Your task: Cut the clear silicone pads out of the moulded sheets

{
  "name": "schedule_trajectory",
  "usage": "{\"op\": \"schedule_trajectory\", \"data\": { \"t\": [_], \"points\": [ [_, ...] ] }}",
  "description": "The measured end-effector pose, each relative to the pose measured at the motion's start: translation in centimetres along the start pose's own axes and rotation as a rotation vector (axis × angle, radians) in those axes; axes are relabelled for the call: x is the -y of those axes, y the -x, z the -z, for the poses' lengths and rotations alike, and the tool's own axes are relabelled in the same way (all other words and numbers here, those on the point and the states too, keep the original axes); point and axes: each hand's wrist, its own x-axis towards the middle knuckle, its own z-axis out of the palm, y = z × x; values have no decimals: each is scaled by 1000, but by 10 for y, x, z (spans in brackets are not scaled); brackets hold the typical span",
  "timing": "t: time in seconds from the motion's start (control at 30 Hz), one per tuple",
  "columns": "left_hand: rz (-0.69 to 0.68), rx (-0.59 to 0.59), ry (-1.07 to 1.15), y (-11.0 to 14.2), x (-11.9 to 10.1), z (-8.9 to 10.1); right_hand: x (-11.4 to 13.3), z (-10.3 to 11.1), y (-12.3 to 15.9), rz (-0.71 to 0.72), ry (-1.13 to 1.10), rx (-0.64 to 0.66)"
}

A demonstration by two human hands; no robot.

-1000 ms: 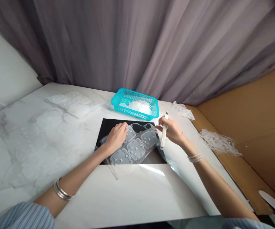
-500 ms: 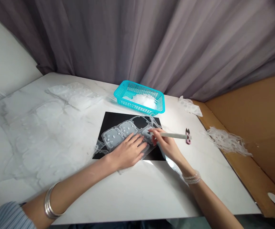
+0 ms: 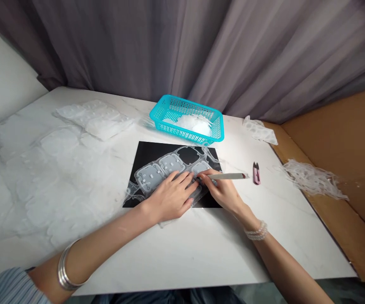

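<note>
My left hand [image 3: 172, 196] lies with spread fingers on a clear, moulded plastic sheet [image 3: 150, 177] with rounded panels and small raised bumps. The sheet rests on a black mat [image 3: 147, 151]. My right hand [image 3: 222, 190] pinches a slim, pale grey, pen-like tool [image 3: 229, 176], its rear end pointing right. The tool's tip is close to my left fingertips, over the sheet; my fingers partly hide it, so its exact kind is unclear. One panel of the sheet, near the top, is an open hole showing the black mat.
A turquoise basket [image 3: 185, 136] holding white translucent pieces stands behind the mat. Pink thread snips [image 3: 256, 174] lie to the right. Translucent sheets [image 3: 62, 181] cover the left of the table. Thin plastic scraps [image 3: 315, 179] and cardboard [image 3: 343, 152] are at the right edge.
My right hand has shifted the tool's tip slightly towards my left hand, low over the sheet. My left hand stays pressed on the sheet. The view has tilted down slightly.
</note>
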Motion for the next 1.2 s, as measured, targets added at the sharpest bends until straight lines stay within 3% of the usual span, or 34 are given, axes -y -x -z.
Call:
{"op": "schedule_trajectory", "data": {
  "t": [0.17, 0.4, 0.63, 0.9, 1.03, 1.2],
  "points": [
    [-5, 11, -12, -1, -1, 1, 3, -3, -3, 37, 45, -16],
    [7, 28, -28, -1, -3, 2, 7, -1, 19, 39, 141, -26],
    [25, 21, -3, -3, -5, 2, -2, -15, 19, 156, 206, -110],
    [39, -20, 26, -4, -4, -5, -6, -18, 22, 212, 361, -49],
    [64, -38, 18, -1, -4, -12, -6, -17, 21, 241, 486, 41],
    [77, -28, 3, -1, -6, -13, 3, -16, 21, 194, 414, 100]
  ]
}}
